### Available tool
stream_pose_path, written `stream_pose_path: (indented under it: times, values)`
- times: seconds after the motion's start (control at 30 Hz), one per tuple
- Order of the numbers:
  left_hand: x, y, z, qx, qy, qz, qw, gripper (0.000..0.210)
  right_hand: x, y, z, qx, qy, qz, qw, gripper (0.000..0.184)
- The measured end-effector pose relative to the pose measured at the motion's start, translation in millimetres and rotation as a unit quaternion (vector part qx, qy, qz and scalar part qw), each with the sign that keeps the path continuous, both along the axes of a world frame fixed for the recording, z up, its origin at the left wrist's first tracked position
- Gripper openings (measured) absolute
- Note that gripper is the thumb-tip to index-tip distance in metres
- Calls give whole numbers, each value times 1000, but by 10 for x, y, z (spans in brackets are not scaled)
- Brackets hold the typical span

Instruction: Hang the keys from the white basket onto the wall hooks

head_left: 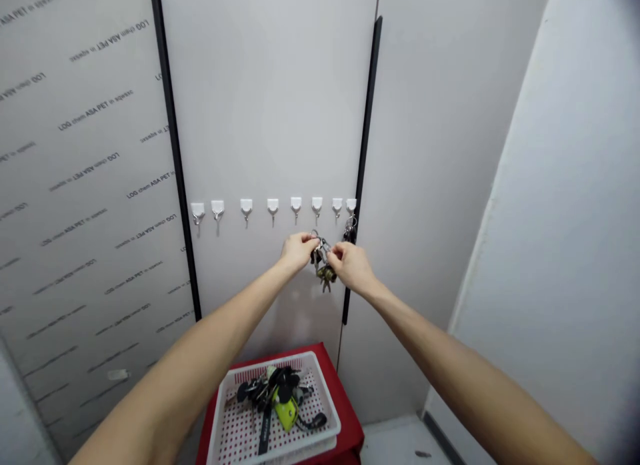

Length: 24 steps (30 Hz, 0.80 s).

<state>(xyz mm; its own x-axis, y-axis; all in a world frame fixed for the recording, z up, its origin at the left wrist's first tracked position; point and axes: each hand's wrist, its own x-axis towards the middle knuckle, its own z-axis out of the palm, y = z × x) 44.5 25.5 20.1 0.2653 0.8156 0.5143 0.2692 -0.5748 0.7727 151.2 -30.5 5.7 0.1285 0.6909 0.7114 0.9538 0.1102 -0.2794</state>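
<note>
A bunch of keys (327, 274) hangs between my two hands, just below the row of wall hooks. My left hand (299, 249) pinches the ring at its top, with fingers closed. From the other side my right hand (349, 263) grips the bunch, thumb and fingers pressed together on its metal parts. Above my hands is a white hook (317, 205), apart from the ring. Another key ring with dark keys (349, 231) hangs from the rightmost hook (351, 205), partly behind my right hand.
Several more white hooks (246, 207) run leftward along the pale cabinet door (270, 105). Black strips (369, 111) edge the door. Below, a white perforated basket (333, 421) holds keys and a yellow-green item (285, 411). It stands on a red-covered surface (345, 398).
</note>
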Motion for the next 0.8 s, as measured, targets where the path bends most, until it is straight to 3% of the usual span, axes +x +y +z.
stream_pose_path:
  times: [0.1,0.3,0.43,0.57,0.8]
  values:
    - [-184,-123,-358,-29,70,-10,997,20,-105,-62,-382,-61,-20,11,998,18]
    - [-582,-327,-1192,-8,250,-10,968,21,-340,-153,-1170,-190,-51,41,980,18]
    - [-708,-408,-1565,-11,328,2,944,23,-478,-211,-1576,-262,-81,52,960,18]
    - [-747,-454,-1753,-6,395,7,919,22,-564,-255,-1752,-288,-105,64,950,18]
    - [-784,-561,-1947,-32,455,17,890,21,-604,-250,-1759,-302,-120,45,945,22]
